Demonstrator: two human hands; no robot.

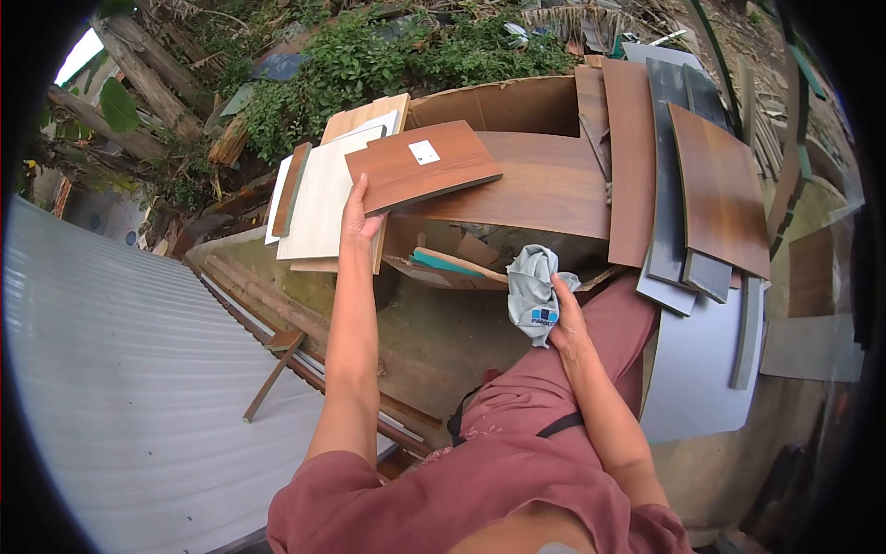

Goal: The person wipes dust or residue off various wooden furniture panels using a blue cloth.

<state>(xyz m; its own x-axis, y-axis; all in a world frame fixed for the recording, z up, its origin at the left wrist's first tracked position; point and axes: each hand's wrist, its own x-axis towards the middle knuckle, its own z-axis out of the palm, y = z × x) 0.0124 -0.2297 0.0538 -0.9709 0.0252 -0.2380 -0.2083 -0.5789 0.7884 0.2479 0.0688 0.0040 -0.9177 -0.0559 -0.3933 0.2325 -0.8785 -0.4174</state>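
Observation:
My left hand point(360, 214) grips the near left corner of a brown wood-grain board point(461, 162), thumb on top and fingers out of sight beneath. A small white label point(424, 152) sits on the board's face. Under its left part are pale boards point(318, 198), and its right end overlaps a wider brown panel point(540, 189). Bunched in my right hand point(569, 319) is a light grey cloth point(533, 282) with blue printing, held above my right thigh, close to the wide panel's near edge.
Long brown and dark boards point(632, 166) lie stacked to the right, with a glossy brown panel point(720, 185) on top. An open cardboard box point(508, 106) stands behind. Corrugated metal sheeting point(138, 369) fills the left. A light grey panel point(699, 369) leans at lower right; bushes point(369, 69) grow beyond.

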